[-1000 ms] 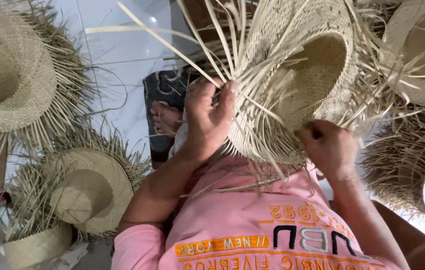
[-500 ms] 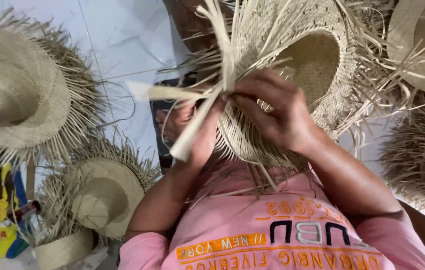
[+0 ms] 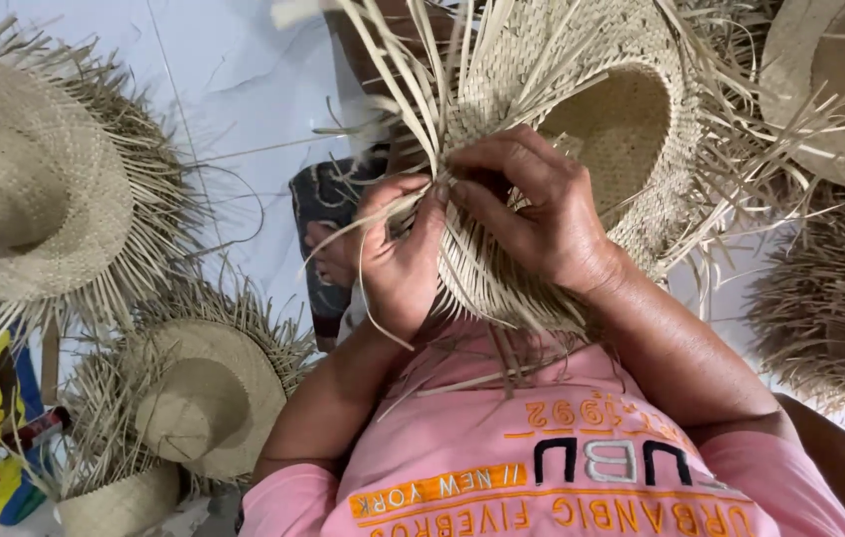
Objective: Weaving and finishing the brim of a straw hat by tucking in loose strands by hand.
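Weaving: both hands work the straw hat (image 3: 582, 129) at 12 o'clock, its crown hollow facing the camera.
Left hand (image 3: 398, 254): fingers curled, pinching loose straw strands (image 3: 413, 89) at the brim edge.
Right hand (image 3: 542, 214): fingertips pressed onto the brim, seemingly gripping a strand.
Surroundings: finished hats (image 3: 35, 189) at 9 o'clock on white floor (image 3: 224, 89).

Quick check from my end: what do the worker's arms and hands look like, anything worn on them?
Both arms are bare up to short pink sleeves of a T-shirt with orange and dark lettering on the chest. The left hand and right hand are bare: no gloves, rings, watch or bracelet show.
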